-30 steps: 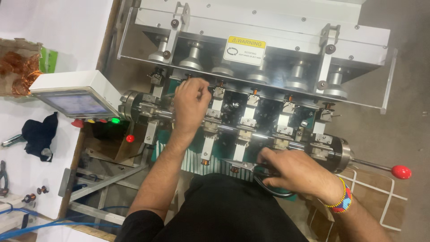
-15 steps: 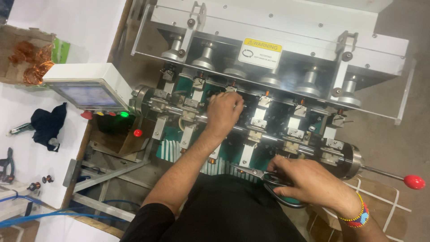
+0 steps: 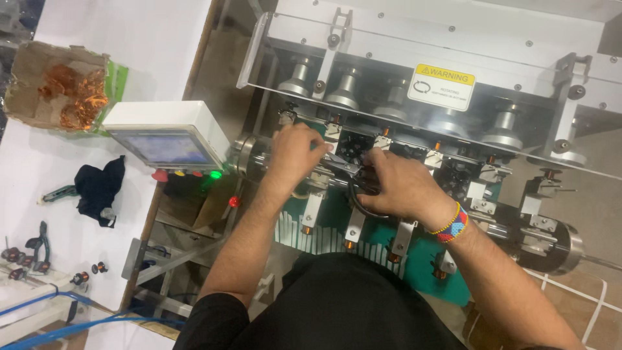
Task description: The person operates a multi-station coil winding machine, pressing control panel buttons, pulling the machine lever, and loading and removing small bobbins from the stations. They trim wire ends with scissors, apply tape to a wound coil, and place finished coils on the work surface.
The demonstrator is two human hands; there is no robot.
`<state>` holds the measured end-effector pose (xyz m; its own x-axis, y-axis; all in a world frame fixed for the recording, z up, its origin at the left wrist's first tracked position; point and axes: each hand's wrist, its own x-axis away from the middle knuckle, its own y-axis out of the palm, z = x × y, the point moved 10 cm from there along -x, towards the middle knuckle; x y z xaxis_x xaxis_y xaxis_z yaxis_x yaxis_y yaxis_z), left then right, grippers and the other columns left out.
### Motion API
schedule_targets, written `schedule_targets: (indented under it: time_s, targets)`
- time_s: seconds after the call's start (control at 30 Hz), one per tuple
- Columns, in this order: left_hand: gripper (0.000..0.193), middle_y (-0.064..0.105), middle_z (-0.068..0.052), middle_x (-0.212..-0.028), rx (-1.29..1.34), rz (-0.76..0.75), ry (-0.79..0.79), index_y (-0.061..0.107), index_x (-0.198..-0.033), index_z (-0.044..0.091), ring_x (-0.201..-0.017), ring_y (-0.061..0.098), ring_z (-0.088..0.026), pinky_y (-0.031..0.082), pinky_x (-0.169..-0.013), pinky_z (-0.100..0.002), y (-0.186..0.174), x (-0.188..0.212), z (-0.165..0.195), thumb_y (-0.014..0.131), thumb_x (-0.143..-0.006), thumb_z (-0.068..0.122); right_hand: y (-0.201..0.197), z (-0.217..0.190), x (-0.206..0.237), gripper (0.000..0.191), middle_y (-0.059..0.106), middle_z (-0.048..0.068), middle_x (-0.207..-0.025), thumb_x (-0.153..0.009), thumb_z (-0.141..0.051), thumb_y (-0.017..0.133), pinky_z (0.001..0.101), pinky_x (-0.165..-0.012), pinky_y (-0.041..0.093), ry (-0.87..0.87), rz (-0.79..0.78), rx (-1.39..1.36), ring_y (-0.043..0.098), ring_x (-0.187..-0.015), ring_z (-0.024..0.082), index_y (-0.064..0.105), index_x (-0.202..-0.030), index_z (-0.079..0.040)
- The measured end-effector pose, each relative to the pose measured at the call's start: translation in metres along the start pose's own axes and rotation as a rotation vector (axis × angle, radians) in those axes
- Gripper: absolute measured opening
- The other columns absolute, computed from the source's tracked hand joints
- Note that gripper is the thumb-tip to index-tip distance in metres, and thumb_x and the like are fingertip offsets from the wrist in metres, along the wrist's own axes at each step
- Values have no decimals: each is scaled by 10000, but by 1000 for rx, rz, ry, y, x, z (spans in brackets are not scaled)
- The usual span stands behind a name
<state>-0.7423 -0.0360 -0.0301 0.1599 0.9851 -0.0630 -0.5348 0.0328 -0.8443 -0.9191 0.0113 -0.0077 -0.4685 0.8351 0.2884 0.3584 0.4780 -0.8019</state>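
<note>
The left hand (image 3: 295,152) is gripping the winding machine's spindle shaft (image 3: 256,155); at its three o'clock, the right hand (image 3: 395,185) is holding black-handled scissors (image 3: 359,191), blades pointing to ten o'clock.

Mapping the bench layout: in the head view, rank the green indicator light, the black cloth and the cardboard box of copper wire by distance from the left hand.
From the left hand:
1. Green indicator light, just to its left, under the control screen.
2. Black cloth, farther left on the white table.
3. Cardboard box of copper wire, far upper left.
</note>
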Motion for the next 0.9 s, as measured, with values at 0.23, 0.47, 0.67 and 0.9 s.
schedule_targets:
  time_s: [0.23,0.47,0.67,0.9]
  targets:
    - [72,704,-96,-984,172,336,145,691,-897,62,-958,635,-339,482,-851,-453,-28,2,9,732,-886,121,9,-16,12,485,757,120,-970,-797,-302,788,462,-763,550,-44,-33,-65,720,-925,351,544,-1159,-90]
    - [26,727,-50,-917,150,257,184,680,-862,79,-877,641,-293,436,-796,-444,4,20,32,697,-843,82,51,3,88,508,731,87,-780,-788,-311,822,418,-708,536,207,-261,-239,722,-778,291,582,-1215,-173]
    - [65,716,-93,-921,74,126,258,697,-914,63,-910,642,-297,425,-806,-450,24,14,53,694,-888,123,97,14,158,484,723,57,-788,-731,-155,790,361,-700,560,365,-261,-558,728,-751,236,593,-1172,-139]
    - [553,707,-146,-830,12,-54,60,713,-821,24,-761,698,-356,536,-638,-470,54,19,83,781,-804,573,118,31,200,455,706,74,-777,-761,-170,791,361,-692,554,433,-224,-638,694,-737,237,600,-1171,-130]
